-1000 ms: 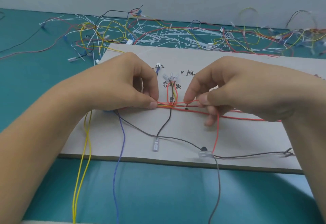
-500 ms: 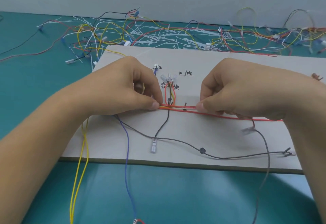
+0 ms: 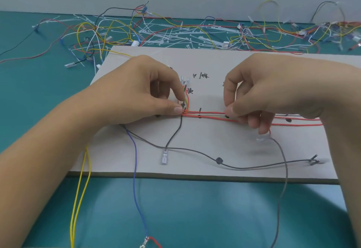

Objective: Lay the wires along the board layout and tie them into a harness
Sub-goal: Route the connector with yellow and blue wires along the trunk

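Wire bundle [image 3: 207, 113] of red, orange and yellow strands, stretched level across the middle of the pale board [image 3: 195, 136] and running between black pegs [image 3: 199, 116]. The left hand [image 3: 140, 95] pinches the bundle between thumb and forefinger at the point where some strands turn up towards clear terminals [image 3: 184, 81]. The right hand [image 3: 259, 95] pinches it further right, with the other fingers curled beneath. Red strands continue past that hand to the right. A black wire [image 3: 175, 132] drops from the left pinch to a clear connector [image 3: 164, 157]. A grey wire [image 3: 195, 151] snakes across the lower board. Yellow wires [image 3: 80, 189] and a blue wire [image 3: 136, 169] hang over the near edge onto the teal mat [image 3: 39, 91]. Loose wires and cable ties [image 3: 175, 31] lie heaped beyond the board.
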Motion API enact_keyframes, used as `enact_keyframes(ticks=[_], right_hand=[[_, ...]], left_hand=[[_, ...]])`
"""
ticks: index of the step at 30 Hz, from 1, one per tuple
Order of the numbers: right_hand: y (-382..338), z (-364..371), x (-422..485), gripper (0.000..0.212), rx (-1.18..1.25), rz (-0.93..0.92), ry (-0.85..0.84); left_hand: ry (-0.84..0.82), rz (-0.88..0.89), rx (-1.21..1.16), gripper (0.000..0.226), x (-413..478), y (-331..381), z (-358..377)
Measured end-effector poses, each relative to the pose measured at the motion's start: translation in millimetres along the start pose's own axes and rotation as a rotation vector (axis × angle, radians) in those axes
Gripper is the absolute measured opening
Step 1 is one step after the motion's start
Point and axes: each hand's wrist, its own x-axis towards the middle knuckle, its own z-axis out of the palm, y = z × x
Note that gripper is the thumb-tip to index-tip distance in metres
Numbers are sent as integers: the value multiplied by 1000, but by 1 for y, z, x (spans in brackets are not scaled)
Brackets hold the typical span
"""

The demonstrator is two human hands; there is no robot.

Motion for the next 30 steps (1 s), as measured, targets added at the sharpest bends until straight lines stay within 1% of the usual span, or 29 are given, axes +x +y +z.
enact_keyframes(ticks=[5,7,9,11,13,15,19,22,26,28,30], right_hand=[[2,5,5,16,-33,-20,-4],[1,6,4,18,-44,-21,25],[1,8,1,17,-99,-1,75],[1,13,-2,18,-222,0,149],[3,21,-6,19,-343,-39,249],[2,28,-8,21,-398,-67,303],[-5,33,-6,22,-410,-103,299],[-14,40,2,22,-424,-174,308],[-32,51,20,18,-399,-289,298],[-37,53,26,16,-348,-315,275],[-38,53,29,15,-277,-312,258]], left_hand=[[-16,39,75,3,0,7,3],[-24,45,110,8,0,10,3],[-30,58,142,15,0,13,3],[-29,62,156,17,1,16,3],[-35,52,149,17,3,19,1],[-54,41,146,17,5,20,-2],[-97,35,192,19,4,22,-9],[-98,1,254,19,-2,18,-20],[-139,-123,388,18,-10,10,-42],[-192,-213,401,15,-12,8,-52],[-209,-240,388,15,-8,13,-55]])
